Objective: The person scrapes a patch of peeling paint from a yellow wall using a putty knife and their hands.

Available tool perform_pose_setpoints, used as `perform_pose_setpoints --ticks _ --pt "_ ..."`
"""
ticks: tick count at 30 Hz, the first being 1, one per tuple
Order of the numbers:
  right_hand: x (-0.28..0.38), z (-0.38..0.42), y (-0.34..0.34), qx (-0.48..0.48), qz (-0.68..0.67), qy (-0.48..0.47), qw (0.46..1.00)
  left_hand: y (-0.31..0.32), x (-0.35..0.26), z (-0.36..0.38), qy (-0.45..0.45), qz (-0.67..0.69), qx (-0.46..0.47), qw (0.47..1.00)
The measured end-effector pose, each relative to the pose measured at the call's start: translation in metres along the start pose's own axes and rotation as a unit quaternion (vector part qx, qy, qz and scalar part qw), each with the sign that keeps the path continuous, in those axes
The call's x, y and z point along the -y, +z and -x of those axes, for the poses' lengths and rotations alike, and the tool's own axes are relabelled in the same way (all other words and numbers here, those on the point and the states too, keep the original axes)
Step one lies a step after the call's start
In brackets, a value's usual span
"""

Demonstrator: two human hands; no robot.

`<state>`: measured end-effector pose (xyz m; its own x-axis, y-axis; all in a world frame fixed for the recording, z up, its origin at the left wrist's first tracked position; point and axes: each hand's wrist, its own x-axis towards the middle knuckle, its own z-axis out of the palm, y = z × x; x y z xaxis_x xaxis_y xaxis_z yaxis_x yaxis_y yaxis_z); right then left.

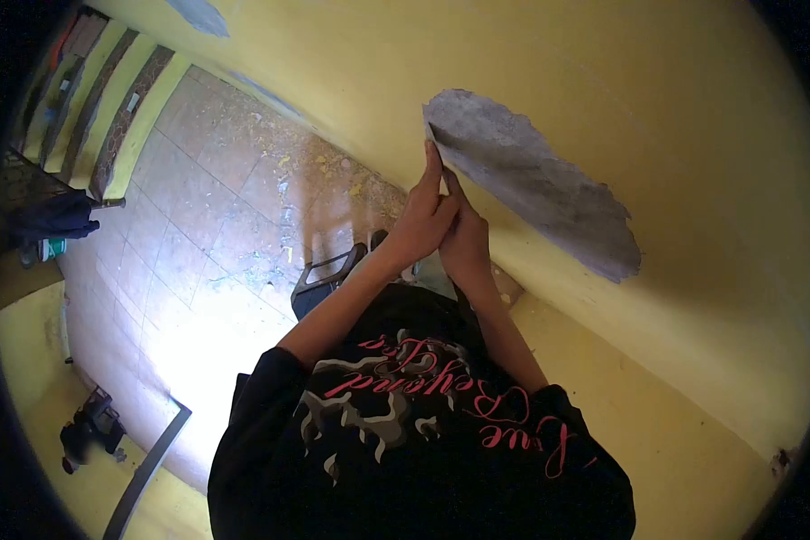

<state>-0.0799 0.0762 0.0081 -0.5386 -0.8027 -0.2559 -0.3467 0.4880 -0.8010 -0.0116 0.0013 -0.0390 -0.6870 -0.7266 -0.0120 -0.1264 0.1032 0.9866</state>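
Note:
Both of my hands are raised together against the yellow wall (pixel 657 99), at the lower left edge of a bare grey patch (pixel 540 180) with ragged paint borders. My left hand (pixel 421 223) is closed, its index finger stretched up toward the patch's left end. Pressed beside it, my right hand (pixel 466 241) is closed too, a finger pointing the same way. At the fingertips shows a thin dark edge (pixel 437 133), like a scraper blade lying against the wall. Its handle is hidden inside my hands.
Paint chips lie on the tiled floor (pixel 234 180) along the wall's foot. A dark-framed seat or stool (pixel 328 274) stands just below my left forearm. Striped steps or shelves (pixel 108 99) are at upper left, with dark cloth (pixel 54 216) below. A grey bar (pixel 148 472) lies lower left.

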Motion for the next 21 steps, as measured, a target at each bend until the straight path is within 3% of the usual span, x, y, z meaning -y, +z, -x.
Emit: perform_pose_setpoints --ticks 1,3,4,5,6,8,10,12,14,15,17,18,20,21 --pt "-0.008 0.005 -0.001 0.002 0.003 0.005 1.0 0.0 -0.001 0.005 -0.015 0.023 0.025 0.999" --pt "-0.023 0.009 -0.002 -0.082 0.022 -0.157 0.984 -0.003 -0.014 0.002 -0.024 0.045 0.048 0.998" --pt "-0.02 0.0 0.001 -0.083 0.021 -0.162 0.983 -0.008 -0.028 -0.005 -0.094 0.035 0.051 0.994" --pt "-0.018 -0.004 0.008 -0.058 0.004 -0.103 0.993 -0.008 -0.035 -0.001 -0.173 0.026 0.06 0.983" --pt "-0.017 -0.005 0.011 -0.034 -0.014 -0.046 0.998 -0.006 -0.023 0.001 -0.176 0.025 0.063 0.982" --pt "-0.02 -0.001 0.001 -0.029 0.009 -0.058 0.998 -0.001 0.015 0.0 0.019 0.066 0.018 0.997" --pt "-0.01 -0.005 -0.007 -0.023 0.033 -0.075 0.996 0.002 -0.001 0.004 0.041 0.028 0.011 0.999" --pt "0.005 -0.006 -0.009 0.029 -0.036 0.013 0.999 -0.002 -0.013 0.006 0.057 -0.01 0.008 0.998" --pt "-0.013 -0.009 0.0 0.0 -0.029 -0.032 0.999 -0.007 -0.016 -0.003 -0.109 0.065 0.036 0.991" --pt "-0.021 -0.004 0.003 -0.024 -0.019 -0.071 0.997 -0.001 -0.008 0.003 -0.113 0.066 0.039 0.991" --pt "-0.024 0.003 -0.005 -0.03 -0.026 -0.085 0.996 0.01 0.012 0.003 0.158 -0.086 -0.027 0.983" --pt "-0.021 0.002 -0.008 -0.035 -0.035 -0.1 0.994 0.007 0.01 -0.004 0.163 -0.088 -0.031 0.982" --pt "-0.012 -0.011 0.003 -0.001 -0.032 -0.052 0.998 0.003 0.005 -0.007 -0.052 0.017 -0.028 0.998" --pt "-0.008 -0.016 0.006 0.031 -0.028 -0.009 0.999 0.001 0.006 -0.005 -0.052 0.017 -0.026 0.998"
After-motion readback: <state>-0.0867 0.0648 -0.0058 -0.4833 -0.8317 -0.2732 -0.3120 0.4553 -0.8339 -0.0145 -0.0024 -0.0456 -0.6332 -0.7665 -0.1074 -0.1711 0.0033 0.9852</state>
